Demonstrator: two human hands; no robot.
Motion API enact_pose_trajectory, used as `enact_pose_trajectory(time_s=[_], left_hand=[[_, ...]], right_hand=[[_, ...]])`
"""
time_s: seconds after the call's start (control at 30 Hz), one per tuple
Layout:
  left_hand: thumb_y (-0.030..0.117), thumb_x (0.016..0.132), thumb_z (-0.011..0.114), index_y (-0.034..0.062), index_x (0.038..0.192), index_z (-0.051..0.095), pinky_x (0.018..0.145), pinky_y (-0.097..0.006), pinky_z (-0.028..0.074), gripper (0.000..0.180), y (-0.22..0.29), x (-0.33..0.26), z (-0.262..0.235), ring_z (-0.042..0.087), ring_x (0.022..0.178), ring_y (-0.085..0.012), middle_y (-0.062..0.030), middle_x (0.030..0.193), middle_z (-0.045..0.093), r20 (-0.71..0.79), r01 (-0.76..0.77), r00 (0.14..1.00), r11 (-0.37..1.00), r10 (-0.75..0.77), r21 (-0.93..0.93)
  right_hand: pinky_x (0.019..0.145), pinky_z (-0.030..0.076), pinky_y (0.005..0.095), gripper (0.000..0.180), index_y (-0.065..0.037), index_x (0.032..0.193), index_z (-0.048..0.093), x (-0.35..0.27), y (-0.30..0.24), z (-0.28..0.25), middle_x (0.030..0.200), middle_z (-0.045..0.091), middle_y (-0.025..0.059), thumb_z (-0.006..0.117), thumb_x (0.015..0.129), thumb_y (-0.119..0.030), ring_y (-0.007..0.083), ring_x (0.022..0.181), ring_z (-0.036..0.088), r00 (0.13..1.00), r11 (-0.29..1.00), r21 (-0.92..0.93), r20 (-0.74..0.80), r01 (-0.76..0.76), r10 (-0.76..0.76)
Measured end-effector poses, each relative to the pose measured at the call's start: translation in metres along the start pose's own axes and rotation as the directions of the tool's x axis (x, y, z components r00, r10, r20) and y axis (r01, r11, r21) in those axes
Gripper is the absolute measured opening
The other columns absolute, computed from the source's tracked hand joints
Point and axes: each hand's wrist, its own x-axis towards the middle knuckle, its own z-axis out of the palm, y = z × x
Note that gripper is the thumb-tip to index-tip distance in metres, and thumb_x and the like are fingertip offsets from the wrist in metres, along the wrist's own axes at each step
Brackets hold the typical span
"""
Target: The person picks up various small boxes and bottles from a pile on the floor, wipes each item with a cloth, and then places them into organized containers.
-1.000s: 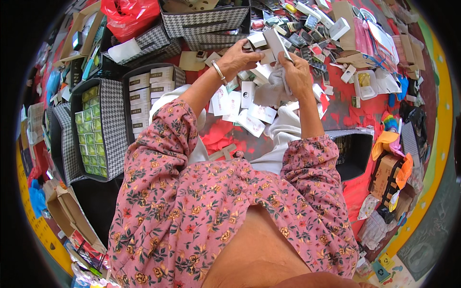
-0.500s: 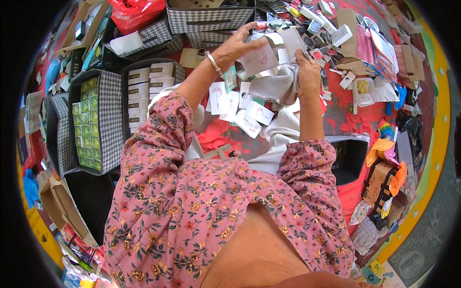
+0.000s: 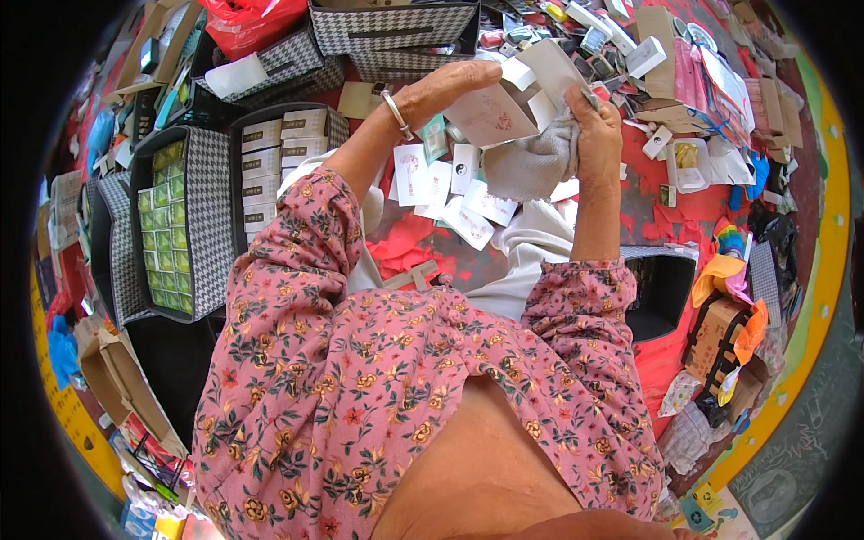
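Note:
In front of me my left hand (image 3: 454, 85) grips the far left edge of an open white cardboard box (image 3: 490, 117) with a pink printed panel. Its fingers lie along the top edge and the thumb is hidden. My right hand (image 3: 594, 135) has its fingers closed on the box's other panel and on a grey cloth (image 3: 531, 164), which hangs bunched below the box. Under both hands, several small white boxes (image 3: 487, 203) lie in a loose pile, one with a black-and-white round sign (image 3: 464, 169).
At left stand checked fabric bins, one with green packets (image 3: 165, 238), one with white boxes (image 3: 260, 164). More bins (image 3: 396, 31) and a red plastic bag (image 3: 252, 27) are at the back. Small boxes clutter the far right, near a clear tub (image 3: 688, 165). A black bin (image 3: 655, 297) sits right.
My right hand has moved right with the grey cloth and its side of the box. My left hand has shifted slightly right, and its fingers now lie along the box's edge.

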Motion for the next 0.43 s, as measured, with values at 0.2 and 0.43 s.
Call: enact_pose_trajectory(time_s=[0.2, 0.43], left_hand=[[0.031, 0.084, 0.047, 0.0072, 0.102, 0.055, 0.089, -0.032, 0.037, 0.031, -0.051, 0.017, -0.020, 0.049, 0.101, -0.0221, -0.0113, 0.110, 0.052, 0.097, -0.308, 0.950, 0.936, 0.295, 0.172], [0.038, 0.085, 0.046, 0.0104, 0.123, 0.047, 0.093, -0.030, 0.033, 0.047, -0.013, 0.009, -0.007, 0.045, 0.108, -0.0227, -0.0110, 0.120, 0.046, -0.046, -0.021, 0.999, 0.999, 0.019, -0.025]], right_hand=[[0.057, 0.037, 0.0186, 0.020, 0.001, 0.083, 0.064, 0.006, 0.011, 0.006, 0.070, 0.056, -0.0037, 0.059, 0.082, -0.018, 0.0036, 0.062, 0.046, 0.998, 0.988, -0.142, 0.041, 0.056, -0.051], [0.059, 0.043, 0.0222, 0.022, -0.002, 0.095, 0.064, 0.016, -0.005, 0.013, 0.074, 0.062, 0.0015, 0.058, 0.082, -0.020, 0.0077, 0.059, 0.052, 0.968, 0.981, 0.002, -0.160, -0.196, 0.194]])
